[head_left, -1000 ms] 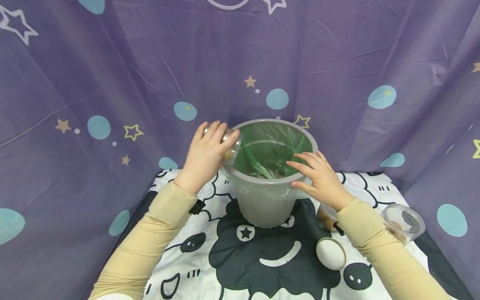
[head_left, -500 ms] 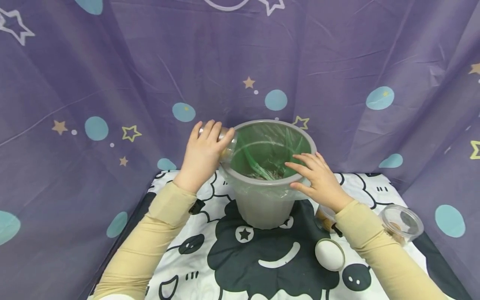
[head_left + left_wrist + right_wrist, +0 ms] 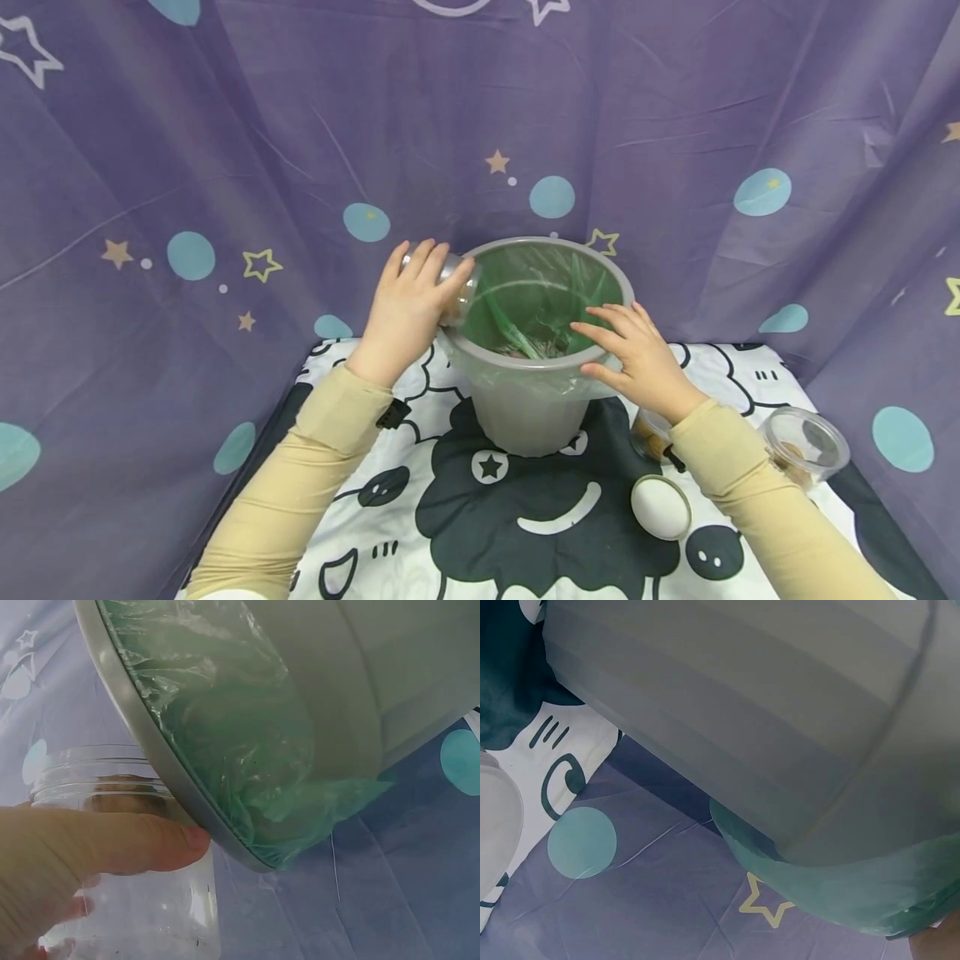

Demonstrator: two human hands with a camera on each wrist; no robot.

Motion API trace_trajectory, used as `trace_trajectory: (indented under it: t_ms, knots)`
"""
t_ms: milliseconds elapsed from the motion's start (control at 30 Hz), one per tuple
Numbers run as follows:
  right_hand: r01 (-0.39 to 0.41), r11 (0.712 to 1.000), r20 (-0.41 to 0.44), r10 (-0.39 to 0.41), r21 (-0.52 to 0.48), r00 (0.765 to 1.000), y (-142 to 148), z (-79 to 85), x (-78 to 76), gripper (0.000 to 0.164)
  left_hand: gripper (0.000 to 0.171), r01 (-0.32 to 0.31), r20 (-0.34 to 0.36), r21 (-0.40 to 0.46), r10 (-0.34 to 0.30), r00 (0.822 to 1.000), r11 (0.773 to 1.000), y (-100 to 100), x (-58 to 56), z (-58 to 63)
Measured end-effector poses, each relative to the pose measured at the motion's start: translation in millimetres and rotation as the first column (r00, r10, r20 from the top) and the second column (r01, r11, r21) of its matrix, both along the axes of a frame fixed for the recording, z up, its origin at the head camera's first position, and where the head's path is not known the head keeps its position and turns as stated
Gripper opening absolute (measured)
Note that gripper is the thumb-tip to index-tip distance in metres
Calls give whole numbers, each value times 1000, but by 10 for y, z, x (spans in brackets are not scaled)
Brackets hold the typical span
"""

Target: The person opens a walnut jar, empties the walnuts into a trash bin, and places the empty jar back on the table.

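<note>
In the head view my left hand (image 3: 408, 304) grips a clear jar (image 3: 463, 298), tipped on its side with its mouth toward the grey bin (image 3: 525, 421). The jar meets the bin's left rim; in the left wrist view the thumb lies across the jar (image 3: 150, 915). A brownish patch shows through its wall, and I cannot tell what it is. Green plastic liner (image 3: 525, 292) covers the bin's inside and folds over the rim. My right hand (image 3: 637, 362) rests at the right rim, fingers spread and fairly straight. Some dark, unclear stuff lies inside the bin.
A round white lid (image 3: 661, 508) lies on the sheep-print cloth (image 3: 465, 575) in front. Two clear tubs stand at the right, one partly behind my right wrist (image 3: 648, 433), the other tub (image 3: 810, 442) beyond my forearm. A purple curtain (image 3: 450, 100) hangs behind the bin.
The jar has tilted and turned slightly in my left hand, staying at the left rim. My right hand and the bin keep their places.
</note>
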State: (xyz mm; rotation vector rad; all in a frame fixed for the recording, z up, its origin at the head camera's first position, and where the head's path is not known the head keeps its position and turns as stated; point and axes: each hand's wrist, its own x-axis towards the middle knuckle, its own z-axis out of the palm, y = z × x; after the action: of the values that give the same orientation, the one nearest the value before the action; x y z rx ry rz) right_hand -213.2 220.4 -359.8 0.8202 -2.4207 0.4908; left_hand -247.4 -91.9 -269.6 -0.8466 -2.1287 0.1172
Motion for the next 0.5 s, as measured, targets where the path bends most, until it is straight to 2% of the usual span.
trace_trajectory:
  t_ms: [100,333,500]
  knots:
    - [0,1000,-4,0,-1,1000,-2,-5,-3,60,55,-2,3,-9,2,1000,1000,2,7,-2]
    - [-6,1000,-2,6,-14,1000,-15,2,12,60,57,7,-43,-169,-14,999,986,58,24,-22]
    - [-5,1000,-3,5,-17,1000,-18,2,16,61,56,-2,-80,-211,-15,997,977,88,35,-41]
